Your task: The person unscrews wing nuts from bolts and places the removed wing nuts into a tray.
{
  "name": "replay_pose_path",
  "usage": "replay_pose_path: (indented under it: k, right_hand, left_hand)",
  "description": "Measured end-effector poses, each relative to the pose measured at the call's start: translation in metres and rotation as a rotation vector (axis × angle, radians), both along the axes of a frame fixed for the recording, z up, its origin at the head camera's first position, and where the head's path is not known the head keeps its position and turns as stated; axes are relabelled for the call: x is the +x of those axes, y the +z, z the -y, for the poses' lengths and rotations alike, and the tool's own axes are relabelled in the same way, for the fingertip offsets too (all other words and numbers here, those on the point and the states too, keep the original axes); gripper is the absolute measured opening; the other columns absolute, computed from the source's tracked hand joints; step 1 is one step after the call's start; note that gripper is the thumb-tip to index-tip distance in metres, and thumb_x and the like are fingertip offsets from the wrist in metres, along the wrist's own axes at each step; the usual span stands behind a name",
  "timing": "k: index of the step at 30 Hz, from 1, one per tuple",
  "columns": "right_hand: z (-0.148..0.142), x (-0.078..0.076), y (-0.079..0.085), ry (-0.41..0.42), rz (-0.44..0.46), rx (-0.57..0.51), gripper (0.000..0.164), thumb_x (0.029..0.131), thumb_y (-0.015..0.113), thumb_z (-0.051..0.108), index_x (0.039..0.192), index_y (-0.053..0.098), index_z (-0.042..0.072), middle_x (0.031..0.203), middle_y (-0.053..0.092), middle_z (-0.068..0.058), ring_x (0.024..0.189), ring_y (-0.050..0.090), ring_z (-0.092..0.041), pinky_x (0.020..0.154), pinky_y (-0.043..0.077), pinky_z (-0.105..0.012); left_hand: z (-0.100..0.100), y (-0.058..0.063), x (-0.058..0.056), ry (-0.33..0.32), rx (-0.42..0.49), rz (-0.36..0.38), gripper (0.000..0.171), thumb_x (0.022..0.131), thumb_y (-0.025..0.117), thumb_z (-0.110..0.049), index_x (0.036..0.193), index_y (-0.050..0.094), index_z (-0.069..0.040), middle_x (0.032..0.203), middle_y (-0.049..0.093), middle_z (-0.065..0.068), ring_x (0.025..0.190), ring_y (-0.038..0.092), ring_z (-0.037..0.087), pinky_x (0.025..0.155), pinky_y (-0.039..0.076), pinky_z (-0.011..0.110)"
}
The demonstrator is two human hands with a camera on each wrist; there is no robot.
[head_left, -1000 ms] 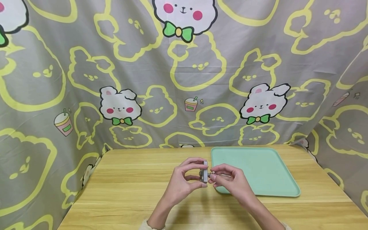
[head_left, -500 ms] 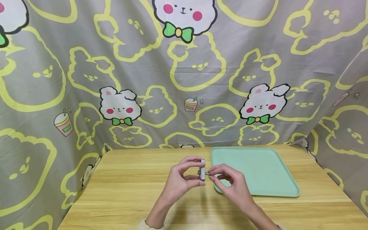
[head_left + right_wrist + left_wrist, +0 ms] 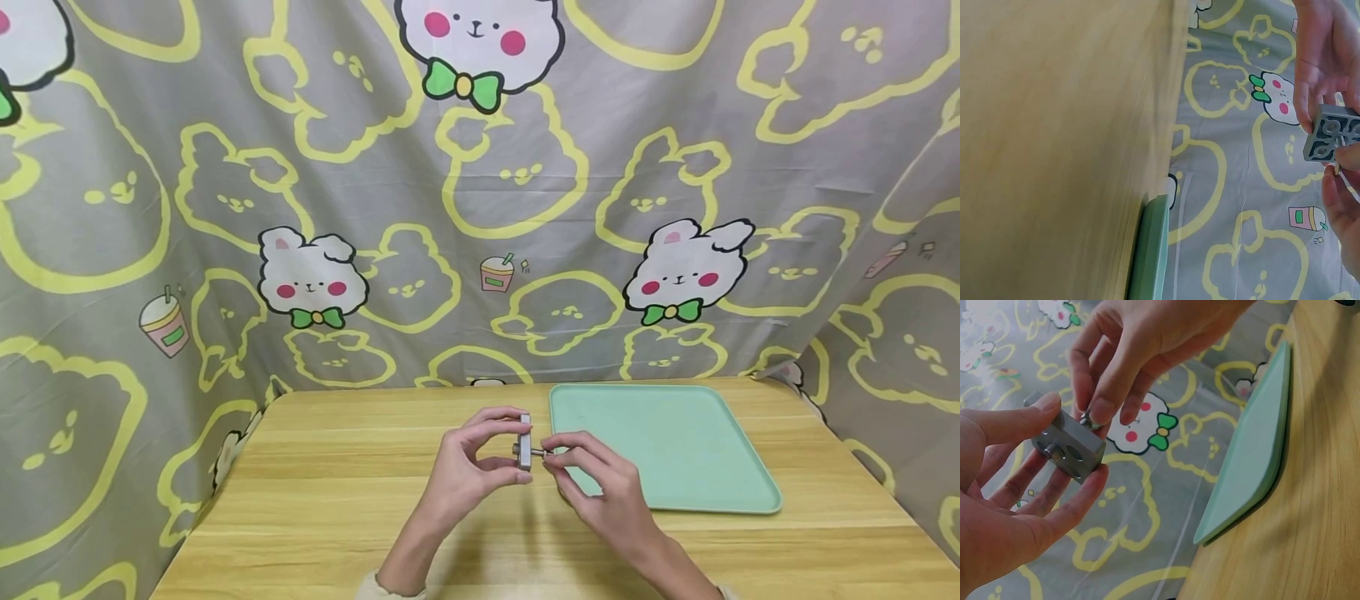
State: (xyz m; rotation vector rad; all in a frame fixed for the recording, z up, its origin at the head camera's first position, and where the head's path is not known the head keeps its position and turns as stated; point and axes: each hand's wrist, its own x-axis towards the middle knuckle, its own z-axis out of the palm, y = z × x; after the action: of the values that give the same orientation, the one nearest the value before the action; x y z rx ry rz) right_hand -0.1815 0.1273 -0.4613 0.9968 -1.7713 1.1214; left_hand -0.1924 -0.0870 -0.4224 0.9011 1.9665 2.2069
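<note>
My left hand (image 3: 465,475) holds a small grey block (image 3: 526,442) upright above the table, gripping its upper and lower edges between fingers and thumb. Round holes and a stubby round end (image 3: 1055,452) show on one face in the left wrist view; the opposite face is hollow and ribbed in the right wrist view. From the block's right side sticks a thin metal bolt (image 3: 537,452). My right hand (image 3: 607,483) pinches this bolt's outer end between thumb and fingertips, which partly hide it.
A mint-green tray (image 3: 720,467) lies on the wooden table (image 3: 337,500), just right of and behind my hands. A grey curtain (image 3: 420,192) with cartoon rabbits hangs behind the table and along both sides.
Both hands and the block have shifted slightly left. The right fingers have changed their hold on the bolt, and more of its shaft shows between block and fingertips.
</note>
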Motion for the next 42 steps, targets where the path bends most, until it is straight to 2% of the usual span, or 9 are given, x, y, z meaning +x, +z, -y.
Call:
replay_pose_path:
  k: [4,6,10,13,18,22,26,30,42]
  right_hand:
    - [-0.001,0.002,0.001,0.021,0.098,-0.029,0.037,0.073,0.083,-0.014,0.1,0.074,0.009,0.109,0.072,-0.01,0.097,0.07,-0.026,0.094,0.058,-0.021]
    - [-0.002,0.003,0.002,0.054,0.176,-0.058,0.043,0.071,0.084,-0.017,0.102,0.073,0.01,0.111,0.071,-0.011,0.1,0.069,-0.027,0.095,0.058,-0.024]
    - [-0.004,0.006,0.006,0.125,0.443,-0.147,0.03,0.086,0.077,-0.011,0.11,0.071,0.005,0.115,0.07,-0.012,0.103,0.07,-0.025,0.092,0.061,-0.03]
    - [-0.007,0.009,0.011,0.119,0.671,-0.206,0.019,0.097,0.07,0.003,0.116,0.07,0.002,0.116,0.071,-0.011,0.103,0.072,-0.022,0.089,0.063,-0.034]
    - [-0.012,0.008,0.015,0.151,0.982,-0.295,0.029,0.101,0.068,0.015,0.124,0.067,-0.003,0.118,0.071,-0.021,0.102,0.073,-0.026,0.085,0.064,-0.042]
    - [-0.015,0.005,0.016,0.226,1.154,-0.341,0.042,0.101,0.069,0.018,0.131,0.06,-0.01,0.118,0.069,-0.025,0.102,0.073,-0.032,0.088,0.064,-0.042]
    - [-0.017,0.004,0.017,0.287,1.254,-0.349,0.049,0.1,0.07,0.019,0.133,0.056,-0.014,0.118,0.07,-0.024,0.104,0.072,-0.035,0.092,0.062,-0.043]
    - [-0.018,0.004,0.018,0.311,1.301,-0.35,0.052,0.098,0.072,0.017,0.135,0.054,-0.015,0.116,0.071,-0.023,0.103,0.073,-0.031,0.094,0.061,-0.043]
    - [-0.017,0.004,0.016,0.28,1.257,-0.342,0.051,0.094,0.076,0.012,0.132,0.056,-0.017,0.111,0.073,-0.022,0.096,0.074,-0.026,0.089,0.063,-0.041]
  left_hand:
    - [0.0,0.0,0.0,0.012,-0.012,0.007,0.046,0.077,0.085,0.01,0.12,0.073,0.001,0.137,0.057,0.017,0.121,0.061,0.031,0.089,0.063,0.045]
    - [0.0,0.0,0.0,0.019,-0.021,0.011,0.046,0.077,0.085,0.009,0.12,0.073,0.001,0.137,0.058,0.016,0.122,0.061,0.031,0.089,0.063,0.045]
    - [0.0,0.0,0.0,0.029,-0.032,0.005,0.046,0.076,0.086,0.01,0.119,0.074,0.0,0.137,0.058,0.015,0.121,0.061,0.031,0.088,0.063,0.045]
    - [-0.001,0.0,0.0,0.034,-0.04,0.0,0.045,0.076,0.086,0.01,0.118,0.074,-0.001,0.137,0.059,0.014,0.12,0.062,0.029,0.088,0.064,0.044]
    - [-0.003,0.001,0.001,0.028,-0.05,-0.005,0.045,0.075,0.085,0.012,0.117,0.075,-0.003,0.136,0.059,0.011,0.118,0.063,0.028,0.087,0.064,0.045]
    - [-0.004,0.0,0.002,0.027,-0.066,-0.019,0.045,0.076,0.085,0.012,0.117,0.075,-0.003,0.136,0.059,0.01,0.119,0.062,0.029,0.088,0.064,0.044]
    - [-0.005,0.0,0.003,0.028,-0.087,-0.031,0.045,0.076,0.085,0.01,0.118,0.075,-0.003,0.136,0.059,0.008,0.12,0.062,0.028,0.089,0.064,0.044]
    - [-0.006,-0.001,0.003,0.025,-0.098,-0.037,0.045,0.077,0.085,0.01,0.118,0.075,-0.005,0.136,0.059,0.007,0.119,0.062,0.028,0.088,0.064,0.044]
    - [-0.007,0.001,0.005,0.031,-0.109,-0.037,0.045,0.076,0.085,0.01,0.117,0.076,-0.007,0.135,0.06,0.005,0.118,0.062,0.026,0.087,0.064,0.045]
